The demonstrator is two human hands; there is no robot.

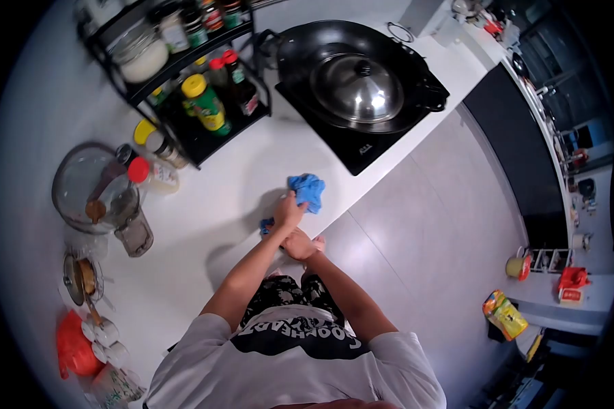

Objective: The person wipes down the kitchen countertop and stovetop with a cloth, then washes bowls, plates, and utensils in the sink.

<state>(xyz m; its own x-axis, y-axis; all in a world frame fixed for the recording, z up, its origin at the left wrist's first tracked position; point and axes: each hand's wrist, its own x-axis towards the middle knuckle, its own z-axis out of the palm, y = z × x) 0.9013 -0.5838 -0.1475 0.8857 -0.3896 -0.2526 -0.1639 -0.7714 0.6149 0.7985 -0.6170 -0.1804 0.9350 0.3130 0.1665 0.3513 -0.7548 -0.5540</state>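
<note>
My left hand (290,212) grips the near edge of a crumpled blue cloth (308,191) on the white counter, close to its front edge. Crossing beneath my left wrist is my right hand (299,244), its fingers mostly hidden by the left forearm. A small bunched blue piece with a bit of red (267,225) shows on the far side of that forearm, in line with my right hand. Whether my right fingers hold it cannot be made out.
A wok (290,51) with a domed metal lid (358,88) sits on a black cooktop (361,153). Behind stands a black spice rack (198,160) with bottles. Along the wall are a glass bowl (65,180), jars (164,178), cups (106,334) and a red bag (78,344).
</note>
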